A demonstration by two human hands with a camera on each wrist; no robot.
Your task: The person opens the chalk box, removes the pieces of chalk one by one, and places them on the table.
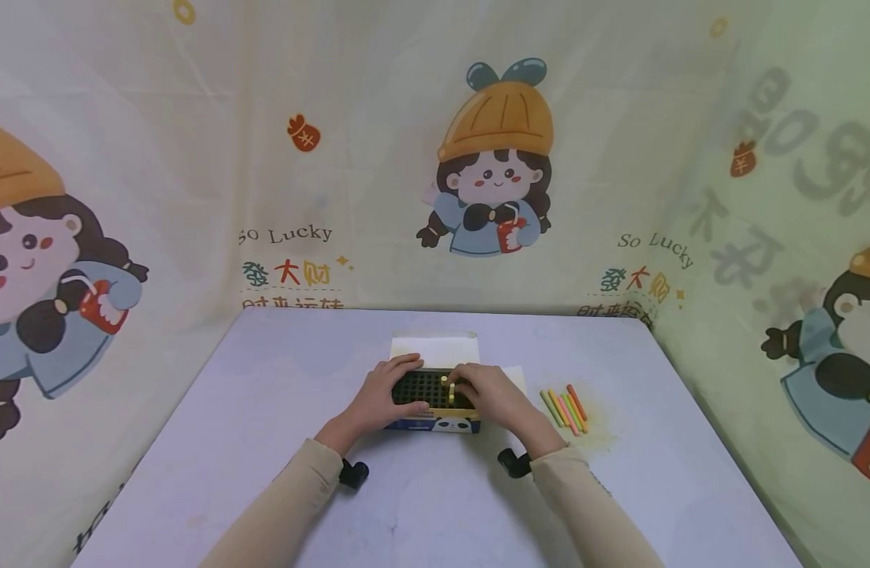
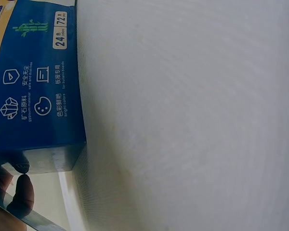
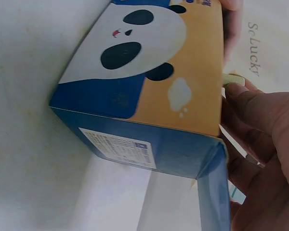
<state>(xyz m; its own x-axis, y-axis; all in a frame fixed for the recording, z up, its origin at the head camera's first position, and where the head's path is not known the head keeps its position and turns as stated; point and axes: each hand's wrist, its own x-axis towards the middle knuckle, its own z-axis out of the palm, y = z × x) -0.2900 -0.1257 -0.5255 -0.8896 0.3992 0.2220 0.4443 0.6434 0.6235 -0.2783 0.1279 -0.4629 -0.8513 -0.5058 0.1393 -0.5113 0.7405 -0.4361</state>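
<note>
A blue and yellow chalk box [image 1: 420, 424] with a panda on its front stands on the table, its black grid of holes [image 1: 415, 388] facing up. My left hand [image 1: 378, 398] holds the box's left end, thumb along the front edge and fingers toward the back. My right hand [image 1: 494, 392] is over the right part of the grid. Its thumb and finger pinch a pale yellow chalk stick [image 3: 232, 80], upright at the box's top edge. Another short yellow chalk end [image 1: 445, 380] shows in the grid beside those fingers. The hand hides the grid's right end.
Several coloured chalk sticks [image 1: 565, 412], green, orange, pink and yellow, lie side by side to the right of the box, with faint yellow dust around them. A white box flap [image 1: 435, 347] stands up behind the grid. Printed cloth [image 1: 378, 158] hangs behind the table.
</note>
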